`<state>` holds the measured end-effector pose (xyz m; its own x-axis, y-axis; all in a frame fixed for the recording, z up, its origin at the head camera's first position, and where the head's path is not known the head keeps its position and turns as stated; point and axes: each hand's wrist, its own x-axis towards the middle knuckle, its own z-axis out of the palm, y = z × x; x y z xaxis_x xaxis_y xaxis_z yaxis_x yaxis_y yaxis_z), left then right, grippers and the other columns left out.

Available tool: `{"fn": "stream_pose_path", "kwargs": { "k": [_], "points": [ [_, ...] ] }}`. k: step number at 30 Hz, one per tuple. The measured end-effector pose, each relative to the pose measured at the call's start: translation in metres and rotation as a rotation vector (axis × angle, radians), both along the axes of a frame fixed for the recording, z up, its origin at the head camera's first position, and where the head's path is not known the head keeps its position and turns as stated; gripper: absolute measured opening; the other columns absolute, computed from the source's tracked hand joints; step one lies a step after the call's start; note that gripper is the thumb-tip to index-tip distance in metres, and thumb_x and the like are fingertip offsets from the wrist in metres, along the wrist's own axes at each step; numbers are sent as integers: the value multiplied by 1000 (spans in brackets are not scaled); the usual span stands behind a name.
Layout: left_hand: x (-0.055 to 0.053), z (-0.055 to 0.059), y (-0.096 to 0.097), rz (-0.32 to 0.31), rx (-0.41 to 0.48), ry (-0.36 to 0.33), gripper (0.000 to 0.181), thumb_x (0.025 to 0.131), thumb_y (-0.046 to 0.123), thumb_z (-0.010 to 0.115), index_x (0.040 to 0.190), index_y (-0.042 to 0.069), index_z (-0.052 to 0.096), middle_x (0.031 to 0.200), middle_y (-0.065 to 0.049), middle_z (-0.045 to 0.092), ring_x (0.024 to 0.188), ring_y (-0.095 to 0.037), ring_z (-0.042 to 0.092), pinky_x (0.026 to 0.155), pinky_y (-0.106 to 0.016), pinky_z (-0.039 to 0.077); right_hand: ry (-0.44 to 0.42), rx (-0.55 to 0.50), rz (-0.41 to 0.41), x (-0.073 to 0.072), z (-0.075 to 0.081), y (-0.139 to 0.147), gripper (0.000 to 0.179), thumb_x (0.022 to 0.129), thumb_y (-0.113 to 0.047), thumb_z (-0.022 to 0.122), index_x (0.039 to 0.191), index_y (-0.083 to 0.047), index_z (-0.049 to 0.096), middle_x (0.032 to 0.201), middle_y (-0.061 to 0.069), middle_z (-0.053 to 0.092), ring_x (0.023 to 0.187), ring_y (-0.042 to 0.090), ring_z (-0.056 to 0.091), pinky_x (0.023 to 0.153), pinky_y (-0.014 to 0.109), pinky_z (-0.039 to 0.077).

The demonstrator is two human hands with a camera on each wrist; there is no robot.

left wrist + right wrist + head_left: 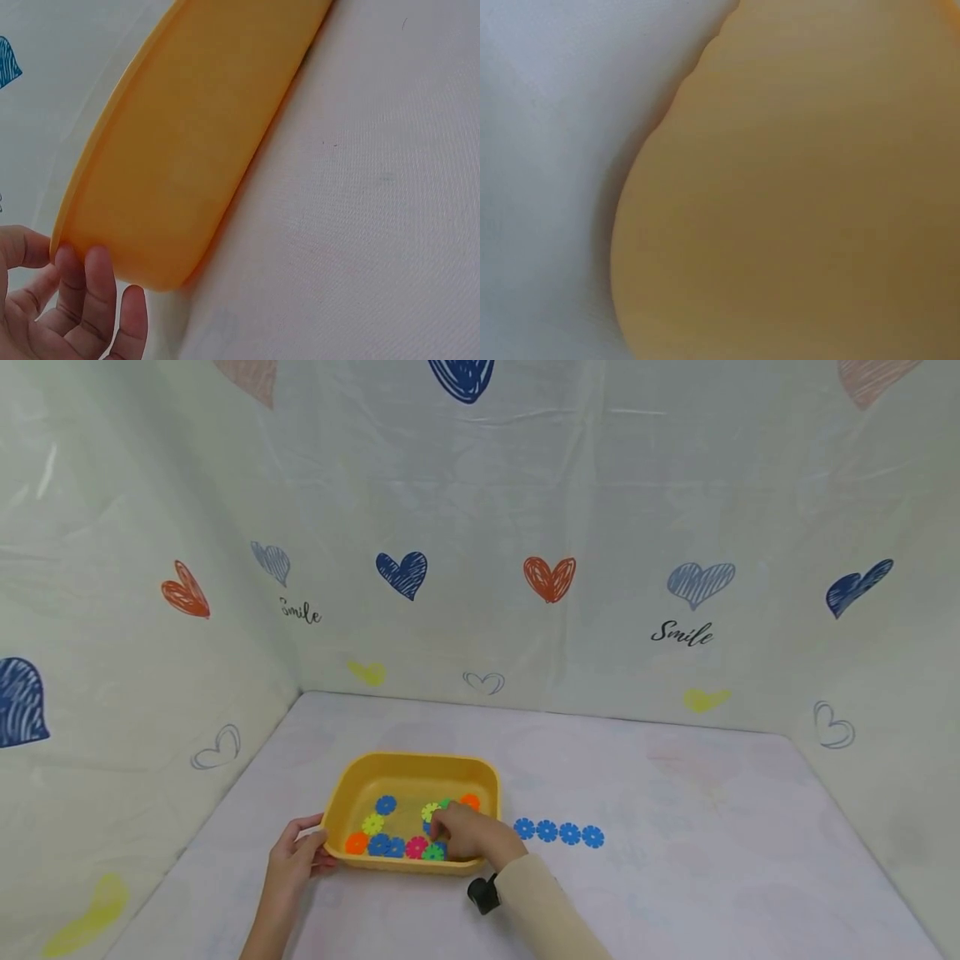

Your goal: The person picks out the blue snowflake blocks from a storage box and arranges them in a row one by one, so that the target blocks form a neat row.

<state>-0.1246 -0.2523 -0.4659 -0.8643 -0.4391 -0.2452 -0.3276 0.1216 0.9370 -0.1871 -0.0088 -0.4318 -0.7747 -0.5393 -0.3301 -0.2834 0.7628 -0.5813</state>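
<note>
A yellow plastic tray (417, 866) holds several notched, flower-shaped plastic discs in blue, orange, yellow, pink and green. My left hand (297, 847) grips the tray's left front corner; in the left wrist view, its thumb meets the rim and its fingers curl against the outer wall (172, 150). Reaching over the front right part of the tray, my right hand (468, 832) has bent fingers pointing down among the discs, beside a green disc (433, 852). Its fingertips are hidden, so I cannot tell whether they pinch one. In the right wrist view a blurred yellow-tan surface (780, 210) fills most of the picture.
Right of the tray, several blue discs (558, 832) lie in a straight row on the white tabletop (712, 860). A pale curtain (480, 635) printed with hearts stands behind and at the sides. A small black camera (483, 893) sits at the right wrist.
</note>
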Motion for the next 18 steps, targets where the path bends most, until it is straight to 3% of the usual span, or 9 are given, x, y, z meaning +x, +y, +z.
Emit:
{"fn": "stream_pose_path", "kwargs": {
  "k": [5, 8, 10, 18],
  "points": [
    [-12, -28, -12, 36, -31, -41, 36, 93, 22, 48, 126, 8, 45, 76, 5, 65, 61, -17, 63, 59, -24, 55, 34, 13, 11, 0, -1, -1, 21, 77, -3, 68, 86, -21, 60, 84, -4, 46, 82, 11, 42, 71, 22, 42],
    [-12, -29, -13, 32, -31, -40, 38, 94, 23, 48, 127, 7, 44, 79, 2, 66, 62, -19, 63, 61, -27, 56, 38, 0, 8, 0, -3, -2, 21, 77, -3, 68, 85, -20, 59, 82, -3, 46, 80, 11, 42, 70, 22, 42],
    [-10, -24, -11, 27, -23, -39, 36, 93, 22, 48, 126, 8, 44, 76, 4, 66, 61, -17, 63, 60, -25, 55, 33, -8, 3, 0, -4, -2, 21, 77, -2, 69, 85, -19, 58, 81, -3, 46, 79, 11, 43, 68, 21, 42],
    [7, 19, 7, -37, 11, -18, 37, 94, 15, 44, 126, -2, 40, 69, 6, 63, 56, -12, 60, 57, -20, 53, 18, -50, -13, 1, -6, -3, 27, 76, 1, 69, 89, -18, 55, 80, -4, 52, 75, 13, 47, 64, 22, 43]
  ]
}}
